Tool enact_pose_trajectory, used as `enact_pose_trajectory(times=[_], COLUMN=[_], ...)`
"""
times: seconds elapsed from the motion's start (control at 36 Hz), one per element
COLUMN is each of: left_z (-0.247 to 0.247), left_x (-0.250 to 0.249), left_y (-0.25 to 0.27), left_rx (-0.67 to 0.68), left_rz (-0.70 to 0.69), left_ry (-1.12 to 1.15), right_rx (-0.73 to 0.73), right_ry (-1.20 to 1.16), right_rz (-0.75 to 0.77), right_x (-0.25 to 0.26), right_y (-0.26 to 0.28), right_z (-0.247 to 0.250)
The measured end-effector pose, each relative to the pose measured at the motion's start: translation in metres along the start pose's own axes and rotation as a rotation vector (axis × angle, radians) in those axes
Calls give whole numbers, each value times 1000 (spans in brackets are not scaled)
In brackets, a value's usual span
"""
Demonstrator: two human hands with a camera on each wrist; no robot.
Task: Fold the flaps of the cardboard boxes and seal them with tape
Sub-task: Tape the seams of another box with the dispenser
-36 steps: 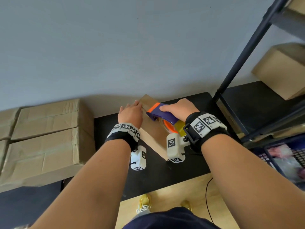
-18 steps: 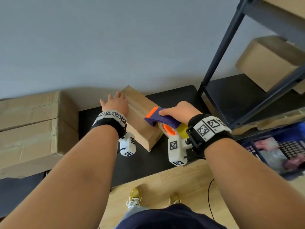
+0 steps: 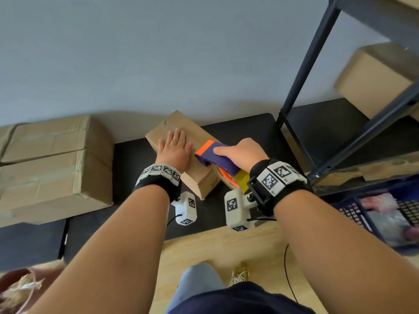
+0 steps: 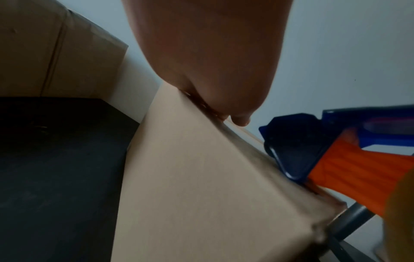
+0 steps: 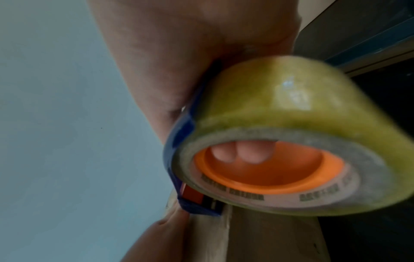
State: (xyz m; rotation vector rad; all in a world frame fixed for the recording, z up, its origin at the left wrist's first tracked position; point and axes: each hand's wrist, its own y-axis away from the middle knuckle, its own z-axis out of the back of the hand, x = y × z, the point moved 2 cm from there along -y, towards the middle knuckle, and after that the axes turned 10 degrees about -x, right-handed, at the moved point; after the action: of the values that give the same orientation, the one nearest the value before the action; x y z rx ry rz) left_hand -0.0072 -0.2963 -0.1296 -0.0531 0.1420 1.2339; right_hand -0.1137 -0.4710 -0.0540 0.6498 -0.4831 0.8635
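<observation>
On a black tabletop (image 3: pixel 238 130), a small brown cardboard box (image 3: pixel 195 132) is lying closed while the left hand (image 3: pixel 173 150) is pressing flat, fingers straight, and at three o'clock the right hand (image 3: pixel 243 152) is gripping a purple-and-orange tape dispenser (image 3: pixel 215 155) touching the box top.

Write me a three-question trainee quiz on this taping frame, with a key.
1. True or false: the left hand lies flat with straight fingers on top of the small cardboard box.
2. Which hand grips the tape dispenser? A) left B) right C) both
3. Fill in: the tape roll on the dispenser turns on an ______ core.

Key: 1 true. 2 B: the right hand is wrapped over the dispenser, its fingertips showing through the core in the right wrist view. 3 orange.
</observation>
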Motion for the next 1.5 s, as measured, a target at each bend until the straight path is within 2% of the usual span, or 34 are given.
enact_pose_trajectory(times=[0.33, 0.58, 0.92, 1.14, 1.25, 1.36, 1.5], left_z=[-2, -3, -2, 0, 6, 17, 5], left_x=[-5, -5, -4, -6, -13, -27, -28], left_y=[6, 7, 8, 8, 9, 21, 34], left_rx=[24, 11, 21, -5, -72, -282, -296], left_rz=[31, 45, 34, 14, 6, -4, -60], left_ry=[-19, 20, 16, -33, -6, 166, 297], right_rx=[-33, -49, -21, -22, -28, -35, -27], right_ry=[-154, -155, -212, -176, -157, -110, -99], right_rz=[-131, -227, -237, -224, -231, -215, -210], right_x=[-39, -85, -102, -96, -96, -93, -94], right_y=[20, 40, 45, 38, 36, 31, 27], right_z=[-8, -2, -17, -30, -30, -26, -27])
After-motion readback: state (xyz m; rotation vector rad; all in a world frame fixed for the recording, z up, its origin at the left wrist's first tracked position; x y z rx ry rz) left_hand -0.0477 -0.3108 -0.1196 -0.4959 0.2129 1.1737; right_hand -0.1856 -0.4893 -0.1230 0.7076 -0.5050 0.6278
